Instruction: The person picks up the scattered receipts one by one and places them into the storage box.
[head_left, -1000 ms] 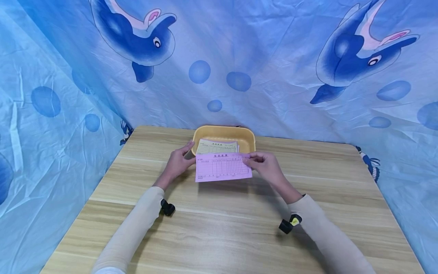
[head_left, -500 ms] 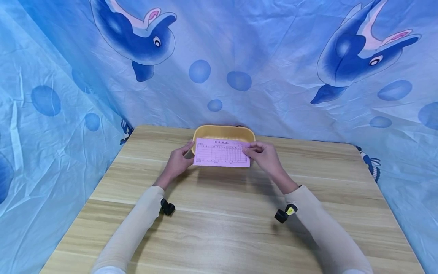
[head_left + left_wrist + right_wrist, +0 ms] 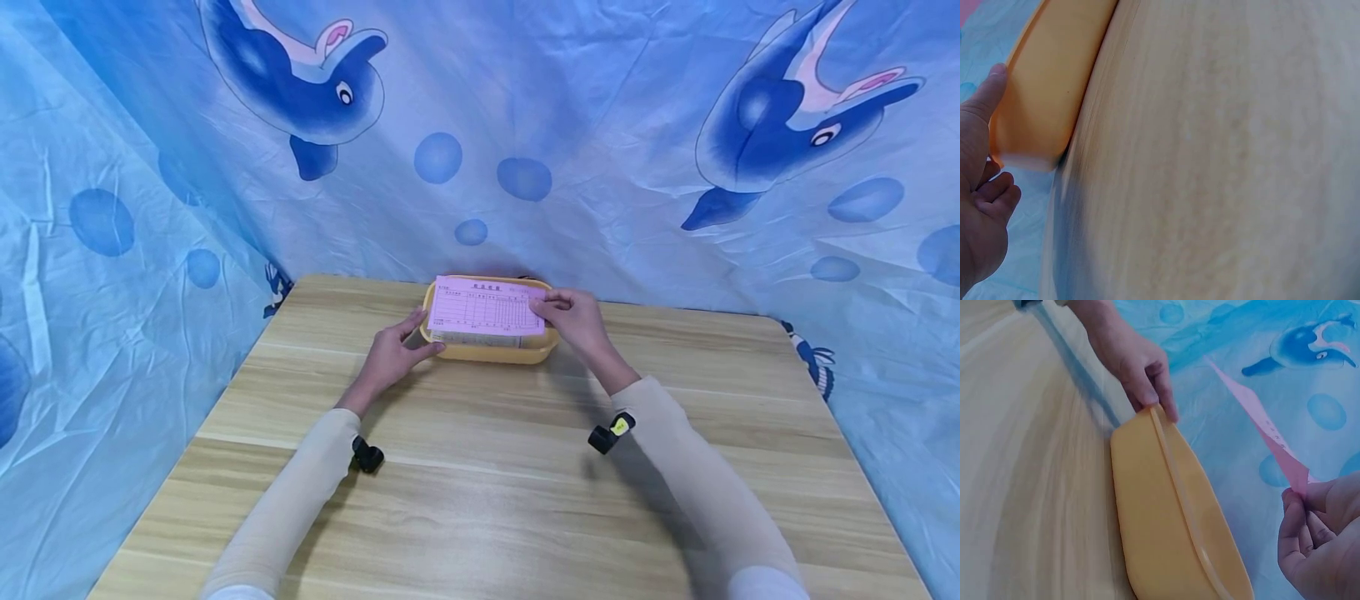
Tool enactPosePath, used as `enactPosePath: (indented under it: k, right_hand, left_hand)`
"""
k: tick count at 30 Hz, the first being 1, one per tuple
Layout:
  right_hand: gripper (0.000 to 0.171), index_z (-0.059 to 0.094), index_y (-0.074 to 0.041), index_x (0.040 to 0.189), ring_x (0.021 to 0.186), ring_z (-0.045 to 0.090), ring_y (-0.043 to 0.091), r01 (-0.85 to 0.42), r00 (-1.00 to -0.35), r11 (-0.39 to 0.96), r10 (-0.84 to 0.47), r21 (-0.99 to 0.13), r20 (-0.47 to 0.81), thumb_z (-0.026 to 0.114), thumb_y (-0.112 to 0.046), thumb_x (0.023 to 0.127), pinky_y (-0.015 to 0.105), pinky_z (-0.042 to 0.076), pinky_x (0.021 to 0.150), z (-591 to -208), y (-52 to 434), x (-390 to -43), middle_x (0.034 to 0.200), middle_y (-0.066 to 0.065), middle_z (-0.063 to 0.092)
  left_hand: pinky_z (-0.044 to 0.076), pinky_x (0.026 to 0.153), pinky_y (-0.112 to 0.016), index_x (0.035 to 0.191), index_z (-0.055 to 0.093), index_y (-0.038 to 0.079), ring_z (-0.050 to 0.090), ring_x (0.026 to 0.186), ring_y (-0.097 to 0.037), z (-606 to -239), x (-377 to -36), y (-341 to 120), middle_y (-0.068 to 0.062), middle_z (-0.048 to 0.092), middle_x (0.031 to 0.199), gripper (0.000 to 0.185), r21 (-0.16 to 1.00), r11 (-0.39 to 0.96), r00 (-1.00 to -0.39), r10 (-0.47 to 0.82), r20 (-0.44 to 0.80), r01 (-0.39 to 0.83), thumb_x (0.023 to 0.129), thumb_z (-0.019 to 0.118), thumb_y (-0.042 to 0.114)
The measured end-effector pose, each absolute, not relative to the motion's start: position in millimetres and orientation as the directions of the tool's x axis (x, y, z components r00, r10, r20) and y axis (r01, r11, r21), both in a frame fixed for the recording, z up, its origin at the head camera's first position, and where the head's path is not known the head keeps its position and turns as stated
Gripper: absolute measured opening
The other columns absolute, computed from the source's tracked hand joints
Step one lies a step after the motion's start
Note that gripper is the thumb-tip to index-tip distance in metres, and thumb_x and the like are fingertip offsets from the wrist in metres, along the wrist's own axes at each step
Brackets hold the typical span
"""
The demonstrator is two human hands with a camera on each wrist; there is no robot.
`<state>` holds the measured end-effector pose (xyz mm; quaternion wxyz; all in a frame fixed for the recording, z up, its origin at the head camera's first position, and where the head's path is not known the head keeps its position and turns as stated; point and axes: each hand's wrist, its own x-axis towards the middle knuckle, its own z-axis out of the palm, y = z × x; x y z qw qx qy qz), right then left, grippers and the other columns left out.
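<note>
A yellow plastic basin stands at the far side of the table. My left hand grips its left end, thumb on the front and fingers round the side, as the right wrist view also shows at the rim. Between thumb and fingertips my right hand pinches the right edge of a pink printed form slip. The slip is held above the basin, apart from its rim in the right wrist view. Under its lower edge, part of another printed slip lies inside the basin.
The wood-grain table extends in front of the basin. Behind it hangs a blue curtain with dolphins and bubbles, close to the table's back edge. A black wrist camera is strapped on the left sleeve, another on the right.
The pink slip has moved away from me, from in front of the basin to over it, carried by my right hand. My left hand keeps its place at the basin's left end.
</note>
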<state>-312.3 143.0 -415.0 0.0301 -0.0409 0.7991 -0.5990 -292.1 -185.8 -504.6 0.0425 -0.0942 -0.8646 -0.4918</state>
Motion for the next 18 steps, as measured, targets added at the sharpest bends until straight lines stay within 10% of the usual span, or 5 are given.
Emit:
enactPosePath:
  k: [11,18]
  right_hand:
    - [0.023,0.072,0.005,0.11,0.086,0.071,0.018,-0.016,-0.999,0.349,-0.051,-0.937,-0.002,0.073,-0.012,0.095,0.046,0.061,0.09,-421.7,137.1,-337.5,0.106,0.022,0.074]
    - [0.018,0.075,0.005,0.103,0.079,0.071,0.019,-0.04,-0.999,0.467,-0.016,-0.883,0.037,0.077,-0.009,0.091,0.031,0.063,0.073,-432.2,129.3,-346.9,0.098,0.021,0.076]
  left_hand:
    - [0.024,0.125,-0.047,0.152,0.047,0.009,0.033,0.151,-0.027,-506.3,-291.8,-185.5,-0.007,0.039,0.161,0.092,0.847,0.495,-0.981,0.11,0.158,0.192,0.08,0.083,0.054]
    - [0.027,0.125,-0.046,0.151,0.048,0.009,0.035,0.15,-0.026,-506.2,-291.4,-185.2,-0.006,0.041,0.16,0.093,0.838,0.504,-0.978,0.107,0.177,0.207,0.079,0.083,0.055]
